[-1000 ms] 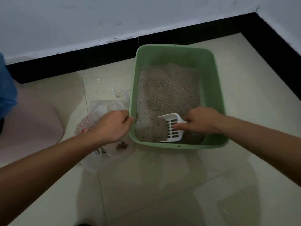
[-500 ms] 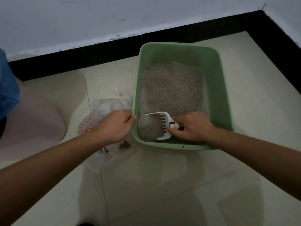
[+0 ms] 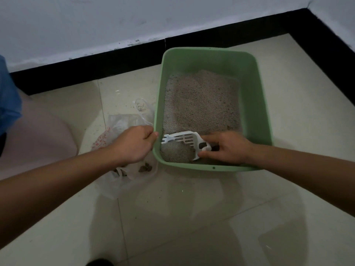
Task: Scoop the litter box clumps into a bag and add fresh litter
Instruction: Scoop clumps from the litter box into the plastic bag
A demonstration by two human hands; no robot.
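The right hand (image 3: 229, 147) has its grip closed on the handle end of a white slotted litter scoop (image 3: 182, 139), thumb below and fingers above. Over the last second the scoop has gone from lying flat and loaded by the near wall to standing on edge with its tines pointing at the left wall. It has also slid left into the near-left corner of the green litter box (image 3: 256, 96).

A dark spot sits at the scoop's heel. It cannot be told whether that is a clump or a hole in the handle. Grey litter (image 3: 201, 104) covers the box floor and is heaped under the scoop.

The left hand (image 3: 134, 145) has stayed put, its grip pinching the mouth of a clear plastic bag (image 3: 117, 127) against the outside of the box's left rim. Dark clumps (image 3: 145, 167) already lie in the bag on the tiled floor (image 3: 192, 217).

The turn and leftward slide suggest sifting is nearly done. A lift over the rim into the bag looks likely next, and adding fresh litter is still to come.
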